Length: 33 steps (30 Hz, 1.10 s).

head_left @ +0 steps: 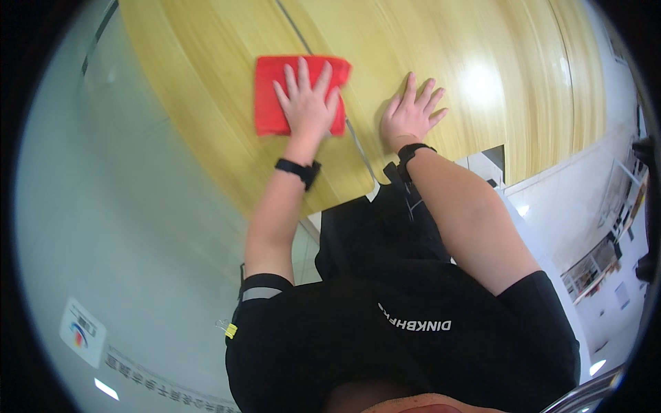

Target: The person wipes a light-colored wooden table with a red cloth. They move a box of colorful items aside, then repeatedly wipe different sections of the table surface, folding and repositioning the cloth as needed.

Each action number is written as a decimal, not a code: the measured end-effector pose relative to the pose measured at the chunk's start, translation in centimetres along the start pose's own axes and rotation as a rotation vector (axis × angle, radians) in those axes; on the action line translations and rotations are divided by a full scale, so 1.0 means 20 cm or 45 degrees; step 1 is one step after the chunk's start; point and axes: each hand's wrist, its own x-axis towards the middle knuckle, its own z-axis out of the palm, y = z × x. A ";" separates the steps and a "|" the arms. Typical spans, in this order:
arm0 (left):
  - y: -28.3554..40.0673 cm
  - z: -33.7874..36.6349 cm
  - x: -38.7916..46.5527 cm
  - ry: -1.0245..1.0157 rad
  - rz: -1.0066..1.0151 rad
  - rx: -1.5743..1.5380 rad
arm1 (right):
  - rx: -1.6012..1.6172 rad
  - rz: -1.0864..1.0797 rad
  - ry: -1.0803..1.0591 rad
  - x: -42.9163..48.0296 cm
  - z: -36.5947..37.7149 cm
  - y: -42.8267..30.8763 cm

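Observation:
My left hand (308, 106) lies palm down with its fingers spread on a red cloth (267, 98). The cloth is folded to a rough square and lies across the dark seam (359, 147) between two light wood-grain panels of a tabletop (206, 103). To the right, my right hand (411, 113) rests bare on the wood-grain surface, fingers apart and holding nothing. Each wrist wears a black band, the left one (301, 171) and the right one (410, 157).
A pale, glossy panel (155, 222) with a sticker (82, 332) and printed writing runs along the left side. A yellow binder clip (231, 330) is beside my left sleeve. The tabletop's near edge has a rectangular cutout (494, 159). Cluttered shelving (594, 268) stands far right.

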 end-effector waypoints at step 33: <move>-0.45 -0.01 0.94 0.155 -0.311 -0.017 | -0.142 0.060 -0.130 0.01 0.01 0.01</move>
